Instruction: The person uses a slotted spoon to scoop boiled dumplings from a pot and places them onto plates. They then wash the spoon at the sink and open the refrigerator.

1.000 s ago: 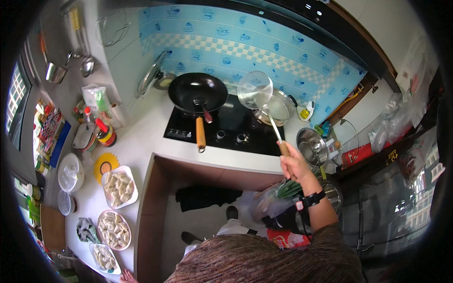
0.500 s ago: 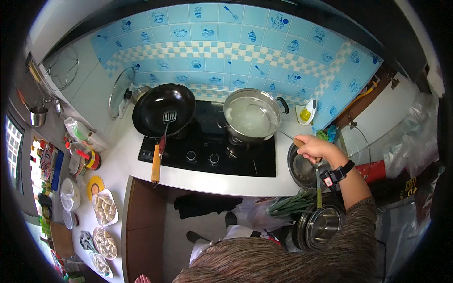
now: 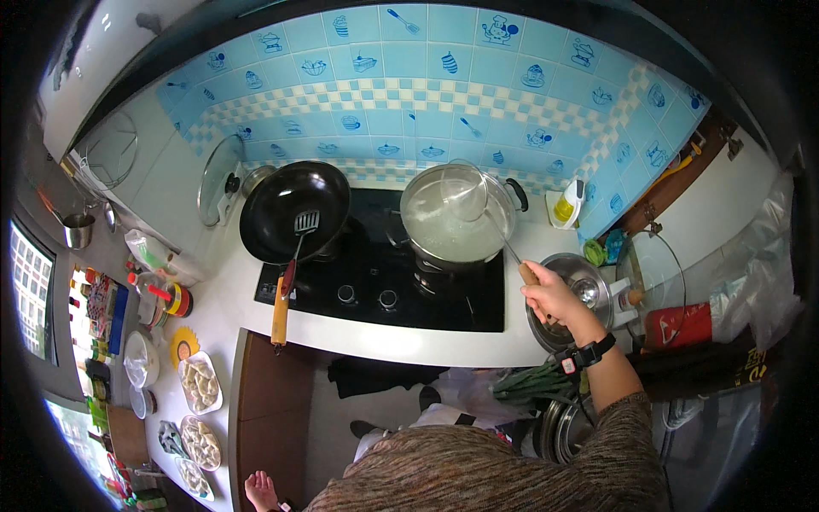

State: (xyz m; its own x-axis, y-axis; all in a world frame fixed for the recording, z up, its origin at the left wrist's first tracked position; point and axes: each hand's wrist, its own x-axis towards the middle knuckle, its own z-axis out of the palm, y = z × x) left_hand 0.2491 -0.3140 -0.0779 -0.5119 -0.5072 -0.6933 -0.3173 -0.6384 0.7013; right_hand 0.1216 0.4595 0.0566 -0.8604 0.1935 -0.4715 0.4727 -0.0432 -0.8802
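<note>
My right hand (image 3: 550, 294) is wrapped round the wooden handle of a wire-mesh strainer (image 3: 466, 193). Its round basket is above the steel pot (image 3: 412, 241) on the right burner, which holds cloudy water. On the left burner sits a black wok (image 3: 270, 237). A slotted spatula (image 3: 290, 273) rests in it, its wooden handle sticking out over the front edge. Low in the picture, beside the cabinet, my left hand (image 3: 261, 492) is partly visible; it holds nothing, and its fingers are loosely bent and apart.
Plates of dumplings (image 3: 200, 382) stand on the left counter near sauce bottles (image 3: 177, 299). A steel bowl (image 3: 546, 333) is under my right hand, with a glass lid (image 3: 657, 277) beyond it. Another glass lid (image 3: 220, 181) leans behind the wok. Stacked pans (image 3: 559, 431) stand below right.
The strainer has been lifted, its basket now showing above the pot. My right hand has shifted slightly left and down. More of my left hand has come into view. The whole view has moved slightly.
</note>
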